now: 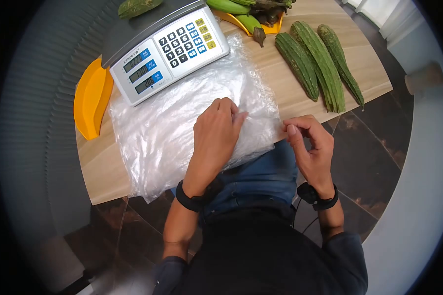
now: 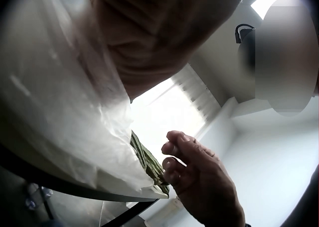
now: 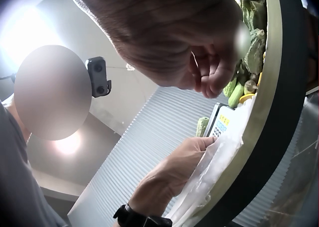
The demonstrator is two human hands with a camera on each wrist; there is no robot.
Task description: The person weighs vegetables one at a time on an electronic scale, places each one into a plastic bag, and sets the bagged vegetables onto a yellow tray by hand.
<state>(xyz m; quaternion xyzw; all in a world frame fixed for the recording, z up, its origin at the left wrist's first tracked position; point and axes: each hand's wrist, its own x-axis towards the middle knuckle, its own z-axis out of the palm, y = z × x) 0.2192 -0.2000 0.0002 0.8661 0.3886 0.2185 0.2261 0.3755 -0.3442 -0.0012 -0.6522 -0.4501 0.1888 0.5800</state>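
**Plastic bags on the desk, one edge being worked loose**

Plastic bags lie in a crumpled, flattened pile on the wooden desk, just in front of the weighing scale and reaching to the near edge. As far as the pictures show, no single bag has come free of the pile, and none holds anything. The three ridged gourds lie loose on the desk to the right, well apart from the bags. Separating a bag looks like the step in hand, with opening and filling judged to be left.

The left hand lies palm down on the pile, fingers bent, fingertips pressing the film near its right edge; it seems to pin the plastic rather than clutch it. The right hand hovers at the desk edge just beside the bags, wrist bent back, thumb and forefinger drawn together in a narrow pinch. Whether that grip has caught a film edge, I cannot tell.

A yellow tray pokes out from under the scale, and green bananas lie behind it.
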